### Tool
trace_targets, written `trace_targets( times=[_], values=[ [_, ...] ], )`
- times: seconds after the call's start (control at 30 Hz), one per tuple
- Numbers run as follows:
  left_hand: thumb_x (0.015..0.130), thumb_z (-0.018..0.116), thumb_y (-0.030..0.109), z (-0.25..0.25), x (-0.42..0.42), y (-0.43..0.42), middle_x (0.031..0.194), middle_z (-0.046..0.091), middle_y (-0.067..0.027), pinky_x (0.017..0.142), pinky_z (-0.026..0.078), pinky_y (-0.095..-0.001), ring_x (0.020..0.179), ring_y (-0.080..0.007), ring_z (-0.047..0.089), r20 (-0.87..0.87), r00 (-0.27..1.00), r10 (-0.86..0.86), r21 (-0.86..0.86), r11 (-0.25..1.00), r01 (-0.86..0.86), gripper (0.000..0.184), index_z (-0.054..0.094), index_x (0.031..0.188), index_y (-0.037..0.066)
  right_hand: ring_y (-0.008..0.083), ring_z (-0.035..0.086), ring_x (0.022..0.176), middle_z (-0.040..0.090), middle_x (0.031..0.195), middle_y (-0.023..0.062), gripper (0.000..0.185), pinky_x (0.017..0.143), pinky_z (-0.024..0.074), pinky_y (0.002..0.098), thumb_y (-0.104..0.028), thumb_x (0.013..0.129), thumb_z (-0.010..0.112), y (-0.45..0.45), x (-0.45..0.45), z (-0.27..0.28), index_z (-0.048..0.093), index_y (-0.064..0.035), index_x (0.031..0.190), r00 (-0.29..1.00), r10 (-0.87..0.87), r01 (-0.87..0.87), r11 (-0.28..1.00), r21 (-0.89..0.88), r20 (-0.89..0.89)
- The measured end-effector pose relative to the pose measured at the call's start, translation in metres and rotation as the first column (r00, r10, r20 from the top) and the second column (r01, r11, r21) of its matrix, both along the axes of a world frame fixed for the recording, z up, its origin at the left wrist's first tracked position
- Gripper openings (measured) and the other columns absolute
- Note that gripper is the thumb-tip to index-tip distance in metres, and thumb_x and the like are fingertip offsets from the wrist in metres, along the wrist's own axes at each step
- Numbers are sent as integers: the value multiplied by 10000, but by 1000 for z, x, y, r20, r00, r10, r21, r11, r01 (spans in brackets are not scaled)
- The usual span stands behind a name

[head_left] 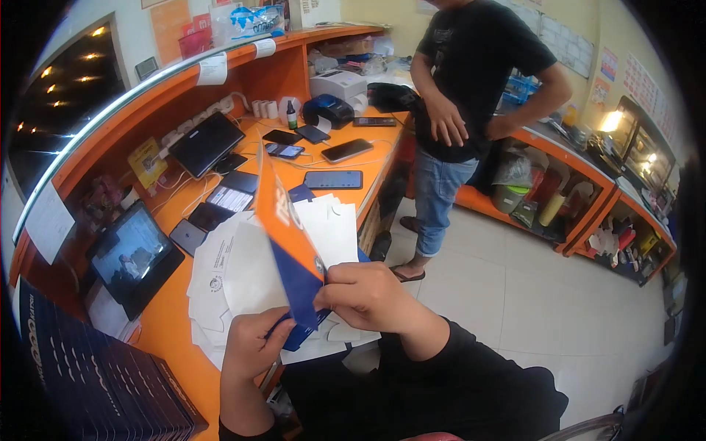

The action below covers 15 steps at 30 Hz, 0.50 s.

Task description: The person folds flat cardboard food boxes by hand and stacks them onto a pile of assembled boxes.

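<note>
Both hands are on an orange and navy printed cardboard box (290, 242), partly folded and standing tilted up in front of me. My left hand (254, 339) pinches its lower navy edge between thumb and fingers. My right hand (373, 295) grips the box's near right side, fingers curled in. Beneath it, a loose pile of white cardboard blanks (213, 283) spreads over the orange counter (165, 294), some with small printing. At lower left stands a tight row of dark navy folded boxes (95, 367) with white lettering.
Several phones (333, 179) lie on the counter, cables among them. A tablet (136, 253) leans at left, another dark tablet (206, 145) behind. A small printer (329, 110) sits further back. A person in a black shirt (471, 81) stands beyond the counter's right end, near orange shelves (548, 217).
</note>
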<state>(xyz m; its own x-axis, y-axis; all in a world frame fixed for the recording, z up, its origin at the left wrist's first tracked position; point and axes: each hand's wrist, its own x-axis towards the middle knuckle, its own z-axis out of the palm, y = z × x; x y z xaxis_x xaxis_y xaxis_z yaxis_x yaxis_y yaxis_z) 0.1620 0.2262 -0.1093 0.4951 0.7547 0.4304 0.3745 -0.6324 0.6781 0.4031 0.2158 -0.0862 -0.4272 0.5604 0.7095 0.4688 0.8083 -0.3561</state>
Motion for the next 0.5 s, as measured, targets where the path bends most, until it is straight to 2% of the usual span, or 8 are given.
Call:
trace_targets(
  times=[0.1,0.2,0.3,0.33,0.4,0.43,0.5],
  values=[
    [875,662,81,-2,-5,4,678,639,-170,534,473,-312,562,-285,639,-65,996,-59,87,994,64,130,679,950,-24,258,628,814,594,869,63,214,653,505,325,-49,787,718,4,-4,-5,676,-113,987,994,-6,5,1000,7,112],
    [869,651,61,-1,7,-2,694,633,-176,537,468,-332,577,-316,636,84,989,121,99,987,-129,108,668,940,-19,271,622,879,581,971,113,361,727,505,328,-111,816,736,6,-20,-21,624,-92,1160,968,-83,97,994,47,-237],
    [864,612,43,-9,7,-2,747,628,-189,580,482,-371,635,-361,626,133,964,231,141,958,-249,112,649,950,-19,291,603,1041,558,1144,182,673,859,491,338,-234,849,748,0,-38,-28,394,-37,1386,834,-240,163,968,-193,-497],
    [861,599,46,-14,8,0,754,623,-190,596,485,-385,644,-367,616,103,977,186,163,966,-201,124,645,956,-19,298,579,1099,532,1201,202,746,901,476,346,-263,853,745,2,-43,-33,307,-30,1409,858,-180,30,952,-304,-480],
    [853,574,52,-21,9,2,768,613,-191,626,489,-413,662,-378,598,31,995,93,198,975,-97,149,637,968,-20,313,530,1216,479,1316,243,903,985,445,362,-320,860,740,11,-51,-46,135,-15,1456,878,-55,-224,830,-510,-475],
    [846,558,76,-19,16,-1,811,616,-202,695,490,-449,730,-394,601,86,995,54,186,980,-69,181,637,977,-21,324,503,1270,457,1349,271,894,1030,424,371,-316,887,702,12,-52,-49,73,-24,1452,890,-70,-251,750,-612,-450],
    [847,561,84,-15,15,4,868,633,-210,743,490,-455,779,-413,610,65,997,41,327,943,-60,201,643,996,-23,324,518,1256,459,1345,270,864,1024,430,371,-292,886,693,9,-48,-40,94,-22,1447,868,-98,-280,712,-644,-486]
  ],
)
